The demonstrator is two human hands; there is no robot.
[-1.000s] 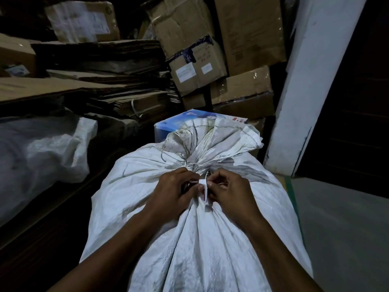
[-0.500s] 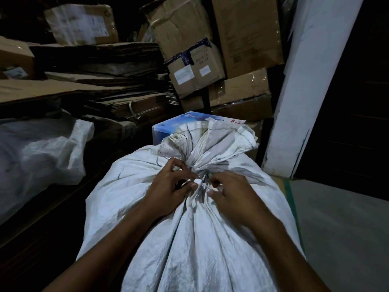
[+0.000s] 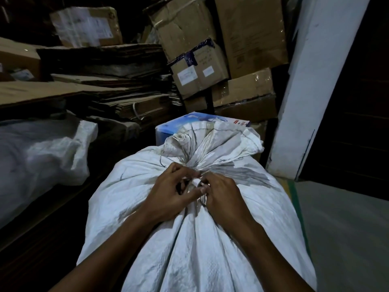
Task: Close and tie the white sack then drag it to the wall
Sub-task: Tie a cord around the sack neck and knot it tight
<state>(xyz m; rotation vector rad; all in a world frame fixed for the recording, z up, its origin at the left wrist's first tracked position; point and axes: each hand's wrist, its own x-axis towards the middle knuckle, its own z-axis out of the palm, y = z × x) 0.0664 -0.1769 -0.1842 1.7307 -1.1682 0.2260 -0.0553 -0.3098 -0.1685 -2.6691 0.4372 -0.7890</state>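
I had both hands at the neck of the white sack [image 3: 195,239], which stood upright on the floor [image 3: 347,228] directly in front of me, its bulging body filling the lower middle of the head view. The gathered mouth [image 3: 212,144] fanned out above the neck, on the far side of my knuckles, so the sack's long axis ran from my forearms up and away toward the stacked cardboard boxes [image 3: 197,74].

My left hand [image 3: 174,190] was curled closed, thumb and fingertips pinching a short white tie strip [image 3: 196,183] just at the cinch. My right hand [image 3: 223,194] was curled closed too, its fingertips meeting the left's at the same spot; I could not tell exactly which strand each finger held, since the knot area was small and shaded. The two hands touched or nearly touched, equally near the neck, one on each side of it.

I judged the tying was under way and not finished, and the drag not begun. What the next pull turned on was that the tie sat between my hands, so tightening meant drawing left and right apart across the neck. The white wall [image 3: 315,91] stood near the sack's right shoulder, beyond my right hand, with a blue box [image 3: 168,131] just behind the sack.
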